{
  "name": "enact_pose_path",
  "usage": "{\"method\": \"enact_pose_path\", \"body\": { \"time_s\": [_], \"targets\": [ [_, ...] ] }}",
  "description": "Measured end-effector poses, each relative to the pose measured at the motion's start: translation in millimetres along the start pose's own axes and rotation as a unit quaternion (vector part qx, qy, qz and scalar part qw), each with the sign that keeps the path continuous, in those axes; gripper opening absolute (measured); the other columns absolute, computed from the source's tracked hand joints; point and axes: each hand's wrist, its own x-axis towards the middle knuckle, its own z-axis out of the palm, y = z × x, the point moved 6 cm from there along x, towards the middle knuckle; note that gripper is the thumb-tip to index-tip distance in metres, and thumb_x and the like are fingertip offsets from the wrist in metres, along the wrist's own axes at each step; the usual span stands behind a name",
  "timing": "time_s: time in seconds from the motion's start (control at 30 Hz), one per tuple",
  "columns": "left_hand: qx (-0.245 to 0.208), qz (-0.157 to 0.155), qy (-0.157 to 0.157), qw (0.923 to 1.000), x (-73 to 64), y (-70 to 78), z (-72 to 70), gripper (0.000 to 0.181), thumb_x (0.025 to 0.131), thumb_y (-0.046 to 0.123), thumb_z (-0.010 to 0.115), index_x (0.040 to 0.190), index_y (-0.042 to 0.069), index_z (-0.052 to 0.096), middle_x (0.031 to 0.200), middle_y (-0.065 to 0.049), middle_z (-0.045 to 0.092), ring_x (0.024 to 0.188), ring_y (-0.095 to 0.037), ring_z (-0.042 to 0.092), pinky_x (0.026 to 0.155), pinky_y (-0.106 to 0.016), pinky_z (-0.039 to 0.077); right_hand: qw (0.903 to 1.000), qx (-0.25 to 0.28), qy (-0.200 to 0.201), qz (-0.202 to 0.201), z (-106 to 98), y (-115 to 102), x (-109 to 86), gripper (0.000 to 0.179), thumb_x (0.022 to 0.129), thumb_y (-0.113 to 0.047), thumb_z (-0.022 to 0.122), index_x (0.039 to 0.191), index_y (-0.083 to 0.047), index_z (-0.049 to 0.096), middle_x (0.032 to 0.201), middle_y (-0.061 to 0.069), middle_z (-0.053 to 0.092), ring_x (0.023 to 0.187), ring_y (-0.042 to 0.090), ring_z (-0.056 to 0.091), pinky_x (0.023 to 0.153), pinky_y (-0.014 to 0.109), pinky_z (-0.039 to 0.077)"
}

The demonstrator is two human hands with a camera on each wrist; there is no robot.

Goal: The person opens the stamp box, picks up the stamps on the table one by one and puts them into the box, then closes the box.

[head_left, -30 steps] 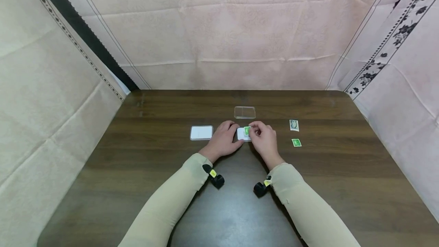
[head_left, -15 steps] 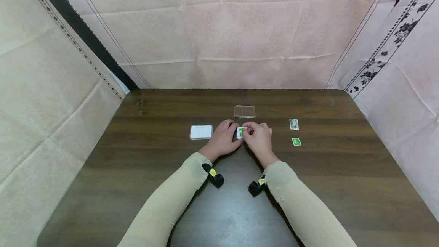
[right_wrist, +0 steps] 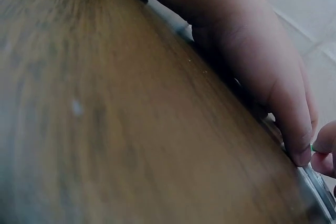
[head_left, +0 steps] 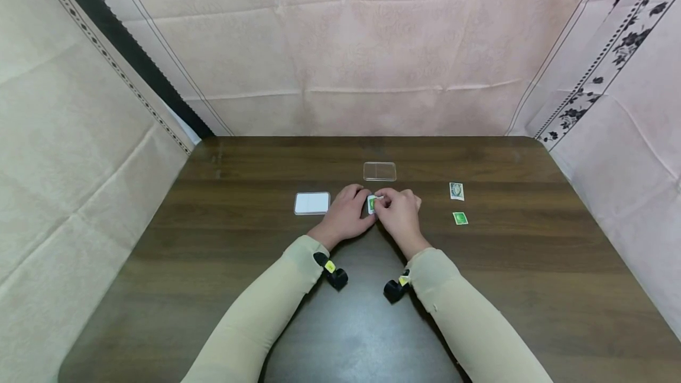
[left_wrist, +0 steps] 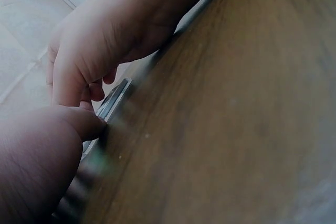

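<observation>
The right hand [head_left: 398,208] pinches a green stamp [head_left: 372,204] between thumb and fingertips above the white-lined case [head_left: 369,211], seemingly for careful placing. The left hand's [head_left: 347,214] thumb and fingers bracket that case's left end, likely steadying it. Around it: clear plastic cover [head_left: 379,171] beyond, second white-lined case [head_left: 311,203] left, grey stamp [head_left: 456,191] and another green one [head_left: 460,218] right.

- Brown wood-grain tabletop [head_left: 340,324] beneath the fingers [head_left: 388,194]: smooth, dull sheen.
- Clear rectangular plastic case [head_left: 379,171] beyond them: smooth, glossy.
- Small green-and-white rectangular card [head_left: 372,204] between them: paper-like.
</observation>
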Motion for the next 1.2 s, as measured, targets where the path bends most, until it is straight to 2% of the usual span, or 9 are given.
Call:
{"method": "enact_pose_path", "body": {
  "time_s": [0.17,0.53,1.2],
  "targets": [
    [0.001,0.000,0.002,1.0000,0.0,-0.1,0.1,0.054,0.097,0.043,0.060,0.140,0.011,0.053,0.145,-0.015,0.046,0.139,-0.029,0.039,0.117,-0.042,0.031,0.9999,-0.005,-0.005,0.008,1.2,0.9,0.4,0.013,0.089,-0.015,0.070,0.099,-0.009,0.076,0.071,0.001,0.071,0.095,0.033,0.053,0.100,0.055,0.028],
    [-0.001,-0.009,-0.005,0.9999,-0.1,-0.4,0.0,0.055,0.097,0.044,0.059,0.142,0.012,0.052,0.147,-0.014,0.044,0.140,-0.028,0.038,0.117,-0.042,0.031,0.9997,-0.024,-0.003,-0.002,-0.6,-2.2,0.5,0.013,0.088,-0.014,0.070,0.098,-0.008,0.075,0.070,0.003,0.070,0.097,0.036,0.053,0.100,0.057,0.028],
    [0.008,-0.005,-0.002,1.0000,0.6,0.5,0.5,0.054,0.098,0.044,0.059,0.140,0.011,0.053,0.146,-0.013,0.045,0.139,-0.028,0.038,0.117,-0.041,0.030,0.9965,-0.077,-0.017,-0.026,2.5,-3.7,3.5,0.012,0.092,-0.019,0.071,0.099,-0.011,0.076,0.068,-0.002,0.066,0.091,0.030,0.051,0.101,0.055,0.027]
  ]
}}
